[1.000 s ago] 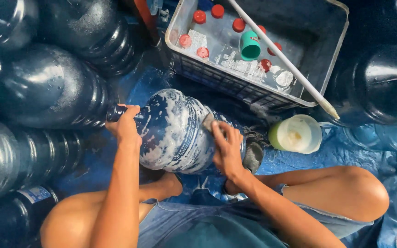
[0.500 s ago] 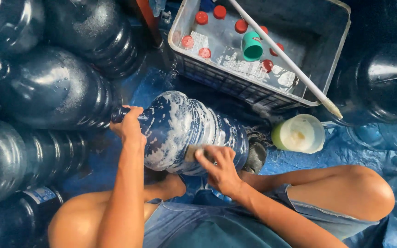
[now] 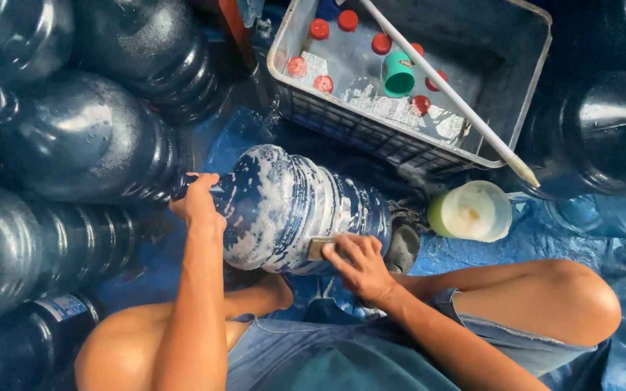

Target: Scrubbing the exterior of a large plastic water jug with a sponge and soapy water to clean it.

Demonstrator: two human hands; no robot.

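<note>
A large blue water jug [image 3: 291, 206] lies on its side between my knees, covered in white soap foam. My left hand [image 3: 197, 199] grips its neck at the left end. My right hand [image 3: 356, 264] presses a small sponge [image 3: 319, 248] against the jug's lower side near its base. The sponge is mostly hidden under my fingers.
Several dark blue jugs [image 3: 74, 137] are piled at the left, and more stand at the right [image 3: 603, 130]. A grey crate [image 3: 530, 80] behind holds water, red caps [image 3: 319, 29], a teal cup [image 3: 398, 74] and a long white stick [image 3: 458, 94]. A green-white tub [image 3: 472, 211] sits right of the jug.
My right hand has slid down from the top of the jug's base end to its lower side, scrubbing with the sponge. My left hand stays on the neck.
</note>
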